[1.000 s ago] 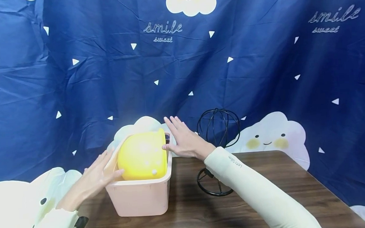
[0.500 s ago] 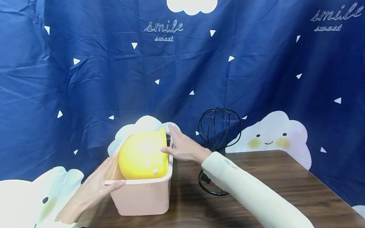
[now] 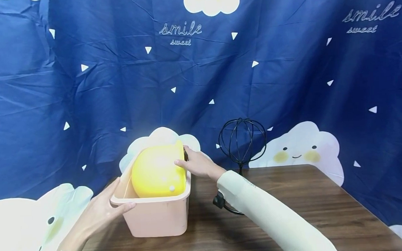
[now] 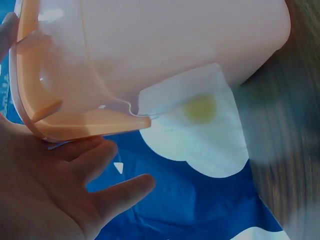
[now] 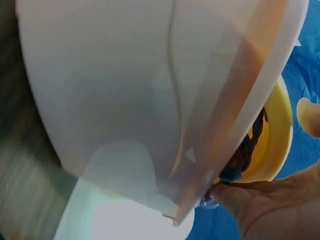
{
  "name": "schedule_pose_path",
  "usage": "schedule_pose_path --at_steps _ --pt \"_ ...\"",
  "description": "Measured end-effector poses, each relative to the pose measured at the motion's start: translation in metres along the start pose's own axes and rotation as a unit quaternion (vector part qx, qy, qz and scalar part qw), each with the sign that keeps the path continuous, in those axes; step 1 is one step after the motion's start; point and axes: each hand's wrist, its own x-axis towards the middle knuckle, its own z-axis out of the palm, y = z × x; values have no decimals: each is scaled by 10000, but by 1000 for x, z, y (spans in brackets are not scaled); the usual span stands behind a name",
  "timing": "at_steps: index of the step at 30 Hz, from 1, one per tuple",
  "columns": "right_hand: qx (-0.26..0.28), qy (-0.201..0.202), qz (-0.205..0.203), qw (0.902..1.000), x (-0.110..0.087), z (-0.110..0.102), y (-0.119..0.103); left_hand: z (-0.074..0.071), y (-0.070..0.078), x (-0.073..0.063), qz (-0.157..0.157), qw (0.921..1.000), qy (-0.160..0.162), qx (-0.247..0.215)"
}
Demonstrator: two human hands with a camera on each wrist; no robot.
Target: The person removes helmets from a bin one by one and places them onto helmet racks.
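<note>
A yellow helmet (image 3: pixel 155 171) lies on its side in a pale pink plastic box (image 3: pixel 159 218), its open side facing right. Its inside (image 5: pixel 257 160), with dark straps, shows past the box rim in the right wrist view. My right hand (image 3: pixel 199 164) grips the helmet's right edge, the thumb over the yellow shell and the fingers inside the opening; their tips are partly hidden. My left hand (image 3: pixel 99 212) rests at the box's front left corner with straight fingers: the thumb lies on the front rim and the other fingers (image 4: pixel 122 195) lie along the outside.
A black wire stand (image 3: pixel 243 142) with a cage-like top stands to the right of the box, its base partly behind my right sleeve (image 3: pixel 270 209). Box and stand are on a dark wooden table (image 3: pixel 314 195). A blue cloud-printed curtain (image 3: pixel 287 79) hangs behind.
My right hand has come down and left from above the box's right side, its fingers closing round the helmet's edge. My left hand has settled lower onto the rim. The helmet has hardly moved.
</note>
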Motion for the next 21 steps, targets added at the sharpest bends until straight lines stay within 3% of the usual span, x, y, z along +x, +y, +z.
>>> schedule_pose_path --at_steps 10,21 --pt "671 34 210 9975 1 2 -3 -1 0 1 -206 9996 61 167" --pt "1629 -116 597 9848 1 4 -8 -4 2 2 -212 9992 55 349"
